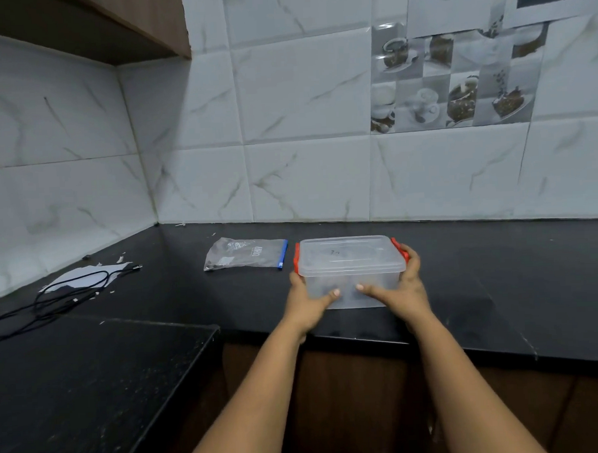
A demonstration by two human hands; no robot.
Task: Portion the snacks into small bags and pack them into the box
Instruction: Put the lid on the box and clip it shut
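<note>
A translucent plastic box [350, 258] with a closed lid and red side clips sits near the front edge of the black counter [498, 269]. My left hand [309, 303] grips its left side with the thumb on the front wall. My right hand [405, 290] holds its right side, fingers wrapped by the red clip. Dark shapes show faintly through the box wall. To the left of the box lies a clear zip bag [245, 254] with a blue seal strip, flat on the counter, with a few dark bits inside.
A black cable [64, 298] and a white paper [84, 275] lie at the far left of the counter, with small white scraps nearby. A lower black countertop section [92, 389] juts out at the front left. Tiled walls close off the back and left.
</note>
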